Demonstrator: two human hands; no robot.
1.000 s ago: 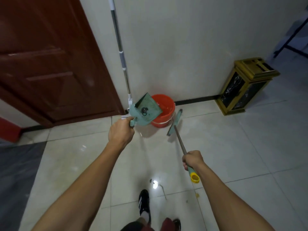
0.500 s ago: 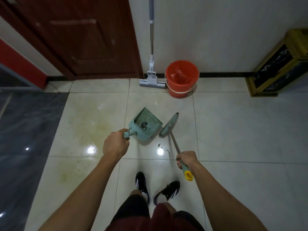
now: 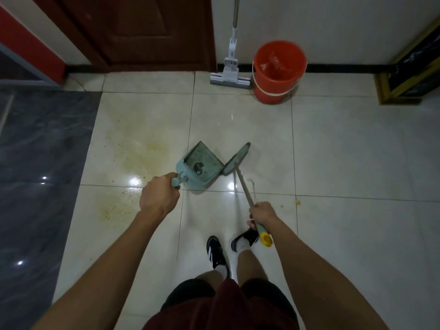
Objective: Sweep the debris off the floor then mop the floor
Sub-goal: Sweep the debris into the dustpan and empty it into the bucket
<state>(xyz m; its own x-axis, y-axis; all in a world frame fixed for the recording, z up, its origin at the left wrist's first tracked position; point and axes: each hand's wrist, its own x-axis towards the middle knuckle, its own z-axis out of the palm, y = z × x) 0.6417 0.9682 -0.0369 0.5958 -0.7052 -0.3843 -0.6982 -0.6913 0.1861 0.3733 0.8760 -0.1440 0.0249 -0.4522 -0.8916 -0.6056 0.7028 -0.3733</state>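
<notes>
My left hand (image 3: 159,196) grips the handle of a teal dustpan (image 3: 200,166) held over the white tiles, with a small dark bit of debris inside it. My right hand (image 3: 261,213) grips the broom (image 3: 242,179) near its yellow-capped end; the teal broom head touches the dustpan's right edge. A yellowish stain with crumbs (image 3: 123,163) spreads on the tile left of the dustpan. A small yellow scrap (image 3: 297,202) lies right of my right hand. A mop (image 3: 231,67) leans on the far wall beside an orange bucket (image 3: 278,70).
A brown door (image 3: 133,32) stands at the back left. A gold-framed bin (image 3: 412,75) sits at the far right by the wall. Dark grey flooring (image 3: 35,163) runs along the left. My feet in black shoes (image 3: 217,253) stand below the hands.
The view has tilted down toward the floor. Dustpan and broom have come down from in front of the bucket to just above the tiles near my feet. Both hands keep their hold.
</notes>
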